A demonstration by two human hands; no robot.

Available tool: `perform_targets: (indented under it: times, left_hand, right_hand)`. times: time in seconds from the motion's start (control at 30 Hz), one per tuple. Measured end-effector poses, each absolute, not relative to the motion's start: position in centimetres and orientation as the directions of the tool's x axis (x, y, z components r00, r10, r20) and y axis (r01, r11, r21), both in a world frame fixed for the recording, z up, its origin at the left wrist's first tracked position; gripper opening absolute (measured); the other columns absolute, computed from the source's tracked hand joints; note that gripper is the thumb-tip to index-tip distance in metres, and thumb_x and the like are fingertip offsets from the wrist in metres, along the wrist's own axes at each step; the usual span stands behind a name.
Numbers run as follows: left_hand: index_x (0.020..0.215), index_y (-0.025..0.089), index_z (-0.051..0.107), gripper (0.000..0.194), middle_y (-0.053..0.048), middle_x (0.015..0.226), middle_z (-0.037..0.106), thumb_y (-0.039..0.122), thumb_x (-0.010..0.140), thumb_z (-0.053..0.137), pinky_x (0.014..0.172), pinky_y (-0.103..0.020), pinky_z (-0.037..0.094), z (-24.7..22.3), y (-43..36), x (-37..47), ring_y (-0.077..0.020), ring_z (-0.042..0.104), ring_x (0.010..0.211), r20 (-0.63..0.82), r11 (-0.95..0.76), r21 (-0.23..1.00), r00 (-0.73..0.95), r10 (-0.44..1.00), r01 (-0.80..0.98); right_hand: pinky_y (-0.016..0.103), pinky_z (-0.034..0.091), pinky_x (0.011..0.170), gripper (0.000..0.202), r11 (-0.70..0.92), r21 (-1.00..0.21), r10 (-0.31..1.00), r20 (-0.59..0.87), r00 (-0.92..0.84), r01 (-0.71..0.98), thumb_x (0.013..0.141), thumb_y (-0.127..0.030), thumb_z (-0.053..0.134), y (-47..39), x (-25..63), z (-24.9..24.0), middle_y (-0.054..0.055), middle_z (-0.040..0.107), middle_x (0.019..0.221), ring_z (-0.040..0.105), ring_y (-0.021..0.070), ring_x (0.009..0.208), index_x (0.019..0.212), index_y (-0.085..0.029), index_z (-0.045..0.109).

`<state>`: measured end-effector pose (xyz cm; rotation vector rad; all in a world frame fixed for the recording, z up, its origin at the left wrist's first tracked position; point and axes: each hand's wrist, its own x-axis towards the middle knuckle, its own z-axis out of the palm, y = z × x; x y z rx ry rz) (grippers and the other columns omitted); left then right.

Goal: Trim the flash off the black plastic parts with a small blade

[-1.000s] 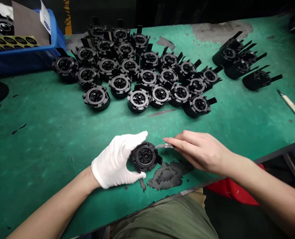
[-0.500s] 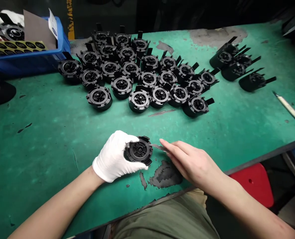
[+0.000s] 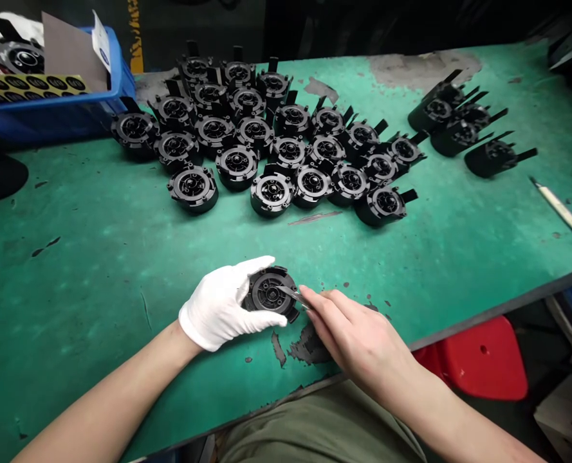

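My left hand (image 3: 225,302), in a white glove, grips a round black plastic housing (image 3: 267,297) just above the bench, its ribbed face turned up. Thumb and fingers wrap its left side. Bare, my right hand (image 3: 350,328) pinches a thin metal blade-like tool (image 3: 293,294), which looks like tweezers or a craft blade. Its pointed tip lies over the inner ribs of the housing; whether it touches them I cannot tell. Part of the tool is hidden by my fingers.
Several similar black housings (image 3: 237,166) stand grouped at the back middle, and taller black ones (image 3: 491,157) at the back right. A white pen-like knife (image 3: 558,206) lies at right. The blue bin (image 3: 73,119) at left holds parts and a sticker strip. A red stool (image 3: 488,360) stands below the bench edge.
My right hand has moved left and slightly down, bringing the tool tip from the housing's right rim in over its face. My left hand's upper finger has straightened along the top.
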<state>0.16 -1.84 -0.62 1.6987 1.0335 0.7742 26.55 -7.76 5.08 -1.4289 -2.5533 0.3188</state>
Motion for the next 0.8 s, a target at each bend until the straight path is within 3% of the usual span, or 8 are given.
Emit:
perform_targets:
  times: [0.17,0.3,0.43,0.57,0.7,0.8]
  left_hand:
    - [0.147,0.024,0.059,0.086,-0.011,0.133,0.075,0.056,0.075,0.092,0.11,-0.043,0.063,-0.3,-1.6,0.3,-0.0295,0.077,0.116,0.064,-0.219,0.931,0.462,0.885,0.29]
    - [0.14,0.021,0.064,0.064,-0.01,0.127,0.078,0.048,0.086,0.084,0.106,-0.041,0.063,1.0,-1.5,0.4,-0.0265,0.079,0.107,0.086,-0.282,0.868,0.436,0.896,0.408]
    - [0.139,0.016,0.064,0.049,-0.005,0.093,0.079,0.039,0.096,0.065,0.09,-0.036,0.066,2.0,-1.4,0.0,-0.0196,0.076,0.08,0.098,-0.349,0.795,0.463,0.881,0.496]
    - [0.136,0.015,0.066,0.042,0.006,0.06,0.058,0.036,0.1,0.057,0.062,-0.026,0.058,2.2,-1.3,-0.2,-0.012,0.056,0.05,0.123,-0.372,0.786,0.465,0.877,0.494]
    - [0.133,0.017,0.069,0.038,0.007,0.058,0.058,0.032,0.102,0.053,0.061,-0.024,0.055,2.1,-1.2,0.0,-0.0111,0.055,0.05,0.125,-0.367,0.783,0.452,0.883,0.502]
    - [0.131,0.018,0.07,0.037,0.002,0.072,0.074,0.032,0.104,0.05,0.069,-0.026,0.061,2.0,-1.1,0.0,-0.0135,0.067,0.06,0.138,-0.375,0.778,0.445,0.885,0.504]
  right_hand:
    - [0.033,0.052,0.063,0.041,0.503,-0.238,0.858,0.029,-0.512,0.831,0.11,-0.018,0.049,-8.2,26.3,5.2,0.01,0.069,0.104,0.068,0.0202,0.08,0.151,-0.01,0.047]
    - [0.031,0.052,0.059,0.037,0.49,-0.323,0.857,0.007,-0.516,0.81,0.112,-0.021,0.046,-8.1,26.9,5.7,0.007,0.069,0.102,0.068,0.018,0.077,0.148,-0.015,0.05]
    - [0.03,0.054,0.066,0.036,0.446,-0.414,0.874,0.007,-0.487,0.794,0.112,-0.021,0.047,-8.1,27.5,5.9,0.007,0.068,0.104,0.069,0.0172,0.081,0.148,-0.018,0.05]
    - [0.032,0.055,0.067,0.035,0.447,-0.391,0.878,0.019,-0.478,0.805,0.111,-0.021,0.048,-8.7,27.2,5.7,0.007,0.067,0.1,0.069,0.0182,0.079,0.146,-0.015,0.051]
    - [0.032,0.053,0.06,0.035,0.479,-0.327,0.869,0.047,-0.493,0.814,0.111,-0.02,0.047,-9.1,26.5,5.5,0.006,0.066,0.096,0.067,0.0181,0.071,0.144,-0.011,0.052]
    - [0.03,0.054,0.061,0.033,0.473,-0.394,0.861,0.019,-0.508,0.788,0.111,-0.019,0.048,-9.2,26.4,5.6,0.006,0.066,0.096,0.067,0.0173,0.074,0.143,-0.013,0.053]
